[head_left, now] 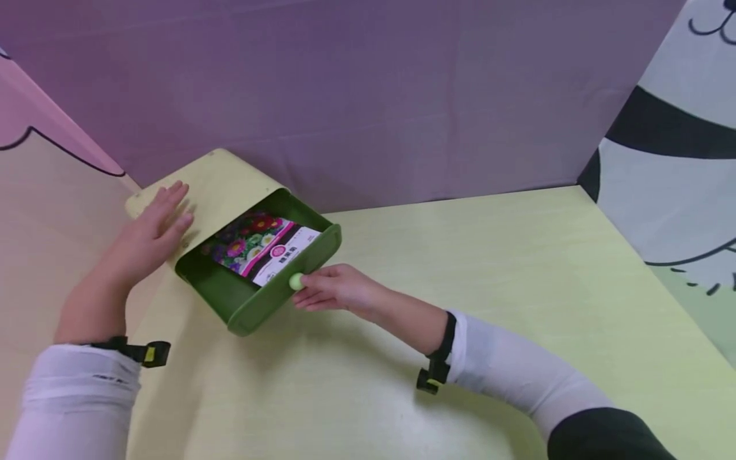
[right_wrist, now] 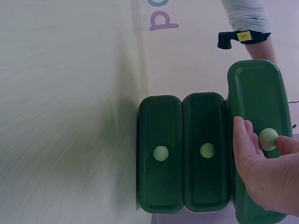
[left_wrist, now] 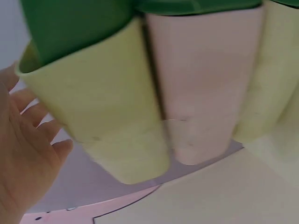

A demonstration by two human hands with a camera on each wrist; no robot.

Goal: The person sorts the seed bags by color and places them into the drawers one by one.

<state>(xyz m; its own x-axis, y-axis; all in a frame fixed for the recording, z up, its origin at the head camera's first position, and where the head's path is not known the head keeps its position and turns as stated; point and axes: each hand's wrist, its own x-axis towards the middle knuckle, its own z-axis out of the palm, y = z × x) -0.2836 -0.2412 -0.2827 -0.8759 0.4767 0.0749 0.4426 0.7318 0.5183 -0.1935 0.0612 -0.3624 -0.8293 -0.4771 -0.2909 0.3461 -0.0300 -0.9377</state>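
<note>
A small chest of drawers has a cream top casing [head_left: 221, 182]. Its green top drawer [head_left: 259, 312] is pulled part way out. Inside lies a flat packet [head_left: 278, 249] with a flower picture and a white label strip. My right hand [head_left: 339, 291] pinches the round pale-green knob [right_wrist: 268, 139] on that drawer's front, thumb on one side and fingers on the other. At the casing's upper left is my left hand [head_left: 152, 239], fingers straight; whether it fully touches is unclear. In the left wrist view the left hand [left_wrist: 32, 149] is beside the cream casing [left_wrist: 103, 112].
Two more green drawers, the middle one [right_wrist: 205, 186] and the lowest one [right_wrist: 161, 186], are closed beneath the top one. The middle casing [left_wrist: 205, 88] is pink. The chest stands in the pale tabletop's [head_left: 489, 287] far left corner, by a purple backdrop [head_left: 368, 96].
</note>
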